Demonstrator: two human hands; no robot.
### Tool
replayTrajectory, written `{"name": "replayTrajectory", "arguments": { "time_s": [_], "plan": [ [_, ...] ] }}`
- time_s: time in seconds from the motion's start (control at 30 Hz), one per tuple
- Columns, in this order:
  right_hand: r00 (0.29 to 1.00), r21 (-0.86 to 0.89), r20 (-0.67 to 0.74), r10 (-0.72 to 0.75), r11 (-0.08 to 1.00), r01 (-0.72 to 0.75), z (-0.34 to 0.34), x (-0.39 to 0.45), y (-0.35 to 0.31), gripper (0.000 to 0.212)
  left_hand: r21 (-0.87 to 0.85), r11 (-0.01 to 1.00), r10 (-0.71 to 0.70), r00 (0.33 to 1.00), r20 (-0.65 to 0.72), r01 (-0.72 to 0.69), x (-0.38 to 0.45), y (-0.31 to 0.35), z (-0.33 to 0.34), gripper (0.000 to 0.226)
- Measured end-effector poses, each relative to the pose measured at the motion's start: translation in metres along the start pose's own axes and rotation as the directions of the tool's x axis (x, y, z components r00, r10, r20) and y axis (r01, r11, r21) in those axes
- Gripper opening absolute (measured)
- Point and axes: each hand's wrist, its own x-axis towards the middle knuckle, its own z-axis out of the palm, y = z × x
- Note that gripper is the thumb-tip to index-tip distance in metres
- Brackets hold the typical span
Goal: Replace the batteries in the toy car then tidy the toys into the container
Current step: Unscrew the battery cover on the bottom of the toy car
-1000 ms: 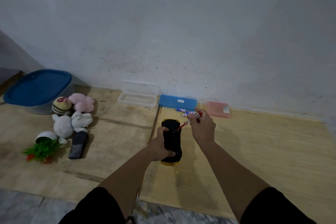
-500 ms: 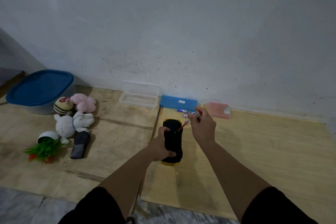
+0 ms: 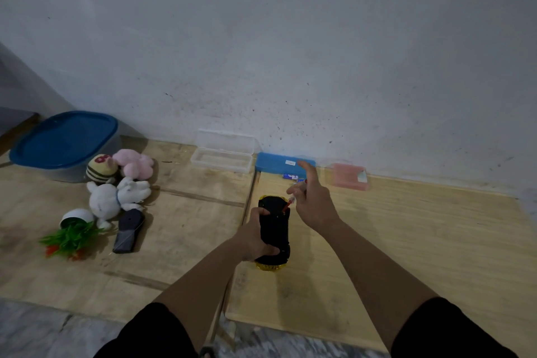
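Two hands work at the middle of the wooden floor: the left hand grips the upturned black-bellied yellow toy car to steady it, while the right hand pinches a small red-handled screwdriver, tip on the underside, apparently at the battery cover.

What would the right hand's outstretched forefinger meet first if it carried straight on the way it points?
Probably the flat blue plastic case by the wall: the right hand points its forefinger up and away towards it, though depth is unclear.
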Motion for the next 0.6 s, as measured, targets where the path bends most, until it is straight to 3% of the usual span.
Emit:
{"name": "replayTrajectory", "arguments": {
  "time_s": [0.13,0.27,0.4,0.6],
  "plan": [
    [0.995,-0.047,0.051,-0.089,0.995,0.091,0.005,0.000,-0.008,0.026,0.022,1.000,-0.009,1.000,0.006,0.009,-0.002,-0.002,0.000,0.084],
    [0.990,-0.106,0.031,-0.139,0.984,0.141,0.011,0.000,-0.016,0.027,0.023,1.000,0.007,1.000,0.009,-0.007,-0.004,-0.002,0.000,0.081],
    [0.988,-0.130,0.029,-0.154,0.979,0.156,0.016,-0.003,-0.021,0.048,0.002,1.000,0.004,0.999,0.033,-0.004,-0.007,-0.002,-0.001,0.080],
    [0.980,-0.174,0.013,-0.196,0.965,0.196,0.019,-0.004,-0.022,0.026,-0.003,1.000,0.024,0.999,0.022,-0.024,-0.010,-0.001,-0.004,0.078]
  ]
}}
